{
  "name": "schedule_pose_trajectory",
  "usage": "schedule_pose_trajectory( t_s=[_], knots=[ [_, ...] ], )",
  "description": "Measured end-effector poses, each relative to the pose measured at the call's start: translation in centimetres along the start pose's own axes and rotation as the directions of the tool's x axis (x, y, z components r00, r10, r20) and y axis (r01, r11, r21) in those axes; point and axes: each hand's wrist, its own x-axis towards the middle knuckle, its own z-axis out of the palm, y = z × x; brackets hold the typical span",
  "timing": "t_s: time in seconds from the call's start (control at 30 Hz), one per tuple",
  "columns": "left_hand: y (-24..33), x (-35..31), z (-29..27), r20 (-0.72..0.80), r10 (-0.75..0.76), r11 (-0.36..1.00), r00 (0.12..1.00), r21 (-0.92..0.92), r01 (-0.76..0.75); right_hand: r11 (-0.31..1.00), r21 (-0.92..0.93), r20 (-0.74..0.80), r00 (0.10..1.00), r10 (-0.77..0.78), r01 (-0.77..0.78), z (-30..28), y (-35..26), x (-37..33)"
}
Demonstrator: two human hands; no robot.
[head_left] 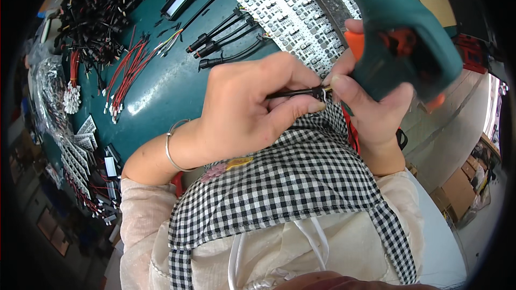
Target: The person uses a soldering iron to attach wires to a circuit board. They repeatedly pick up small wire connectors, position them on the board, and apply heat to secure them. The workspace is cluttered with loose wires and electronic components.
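Note:
My left hand [252,96] is closed, with thumb and fingertips pinching a thin black cable [293,93] in front of my apron. At the cable's end, short coloured wires stick out between the two hands. My right hand [371,102] is closed too, its thumb and index finger meeting at those wires. A green pistol-shaped tool [414,48] with an orange trigger [355,44] sits in the right hand's grip. Its body hides most of the right fingers. What exactly the right fingertips pinch is partly hidden.
White circuit board panels [290,13] lie beyond my hands, a dark curved bar across them. Left of these are black connector cables [223,35], a small black box [177,4], red wires [129,70] and a heap of black cables [97,11]. Cardboard boxes [457,188] stand at right.

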Motion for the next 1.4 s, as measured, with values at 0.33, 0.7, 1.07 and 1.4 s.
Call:
schedule_pose_trajectory(
  t_s=[0.33,0.7,1.07,1.4],
  knots=[
    [-0.1,0.2,-0.8,0.06,0.561,0.727,0.825,0.44,-0.526,0.937,0.304,-0.122,0.968,0.22,-0.175,0.5,-1.9,-0.4],
    [-1.8,0.9,-1.8,-0.053,0.287,0.774,0.956,0.601,-0.2,0.99,0.141,-0.255,0.967,0.025,0.011,-4.7,-0.7,-3.7],
    [-3.5,0.3,-2.1,-0.133,0.148,0.78,0.98,0.624,-0.033,0.963,0.223,-0.213,0.957,0.198,-0.15,-5.5,-0.9,-7.0],
    [-4.5,0.0,-1.9,-0.136,0.148,0.758,0.98,0.652,-0.024,0.974,0.103,-0.136,0.968,0.213,-0.2,-5.2,-0.6,-7.3]
  ],
)
